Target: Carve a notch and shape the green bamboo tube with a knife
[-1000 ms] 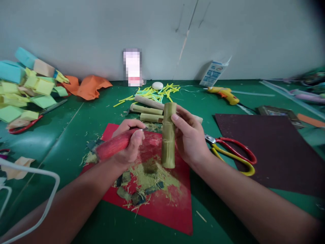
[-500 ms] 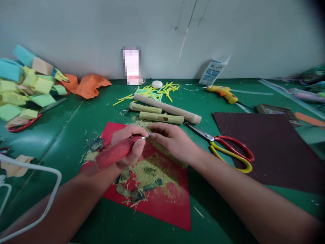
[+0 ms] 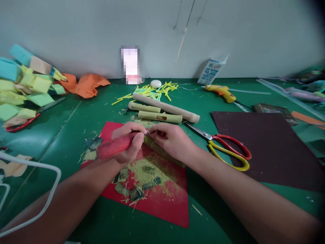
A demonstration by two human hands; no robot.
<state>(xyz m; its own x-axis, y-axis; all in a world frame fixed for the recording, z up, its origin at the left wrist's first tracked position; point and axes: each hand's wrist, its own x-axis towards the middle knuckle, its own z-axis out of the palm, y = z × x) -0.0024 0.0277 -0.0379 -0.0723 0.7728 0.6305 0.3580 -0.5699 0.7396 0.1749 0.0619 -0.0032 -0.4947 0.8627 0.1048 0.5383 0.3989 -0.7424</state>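
My left hand [image 3: 128, 144] is closed round the red handle of a carving knife [image 3: 114, 147]; its small blade tip shows near my thumb, against the near end of a green bamboo piece [image 3: 165, 154]. My right hand [image 3: 171, 140] presses that bamboo piece down flat on the red mat [image 3: 167, 203], fingers wrapped over its upper end. Most of the piece is hidden under the hand. Green shavings and bark chips [image 3: 142, 176] lie heaped on the mat just below both hands.
Two more bamboo sections [image 3: 159, 117] and a wooden dowel [image 3: 165, 107] lie behind the mat. Red-and-yellow scissors [image 3: 225, 149] lie to the right, beside a dark sheet [image 3: 266, 145]. Further off lie a yellow glue gun [image 3: 222, 92], yellow strips [image 3: 152, 90], folded paper pieces [image 3: 27, 88] and a white cable [image 3: 38, 189].
A second ago my right hand held the bamboo piece upright; it has since laid it flat on the red mat, and the knife tip has come against its end.
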